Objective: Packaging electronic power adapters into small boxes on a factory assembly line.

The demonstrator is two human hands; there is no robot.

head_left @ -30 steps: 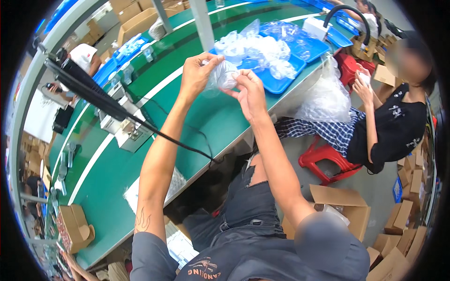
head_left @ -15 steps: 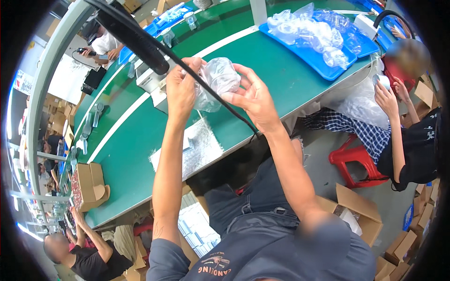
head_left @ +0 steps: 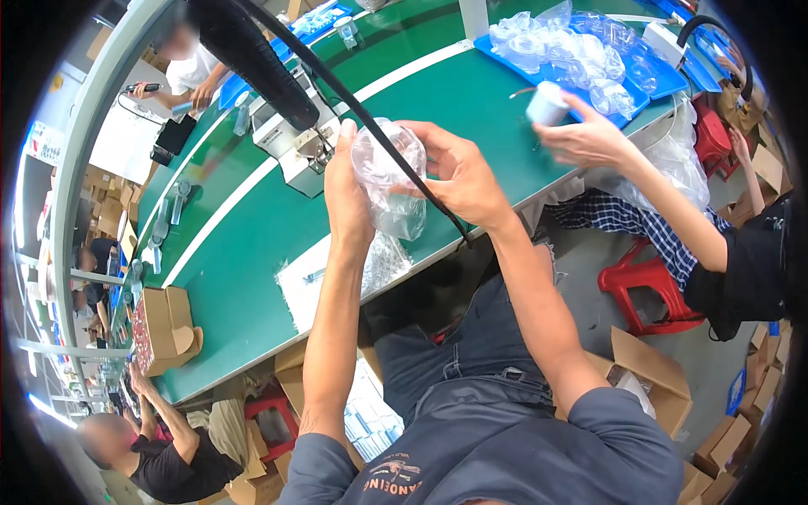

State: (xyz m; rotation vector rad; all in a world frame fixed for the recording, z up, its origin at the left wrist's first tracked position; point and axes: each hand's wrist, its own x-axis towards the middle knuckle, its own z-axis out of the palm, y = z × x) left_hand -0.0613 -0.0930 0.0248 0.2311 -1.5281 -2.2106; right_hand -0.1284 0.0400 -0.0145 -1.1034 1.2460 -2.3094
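Between my two hands, above the green table, is a clear round plastic cup (head_left: pixel 369 167) with thin clear film hanging below its rim. My left hand (head_left: pixel 347 189) closes on its left side, thumb pointing up. On the other side my right hand (head_left: pixel 465 178) grips it with curled fingers, the fingertips partly hidden behind the plastic. A black cable (head_left: pixel 438 204) passes in front of the cup. Just beyond my left hand stands a small grey-white machine (head_left: pixel 290 151). A white sheet (head_left: pixel 307 290) with crumpled clear film lies on the table below.
Blue trays (head_left: pixel 602 101) piled with clear plastic pieces stand far right. From the right, a co-worker's hand (head_left: pixel 593 139) reaches over the table with a pale cylinder (head_left: pixel 549 104). A thick black tube (head_left: pixel 252 67) hangs overhead. An open cardboard box (head_left: pixel 164 330) sits at left.
My hands have turned the cup so its round rim faces up, and moved slightly down. The co-worker's hand with the pale cylinder has come in over the table from the right.
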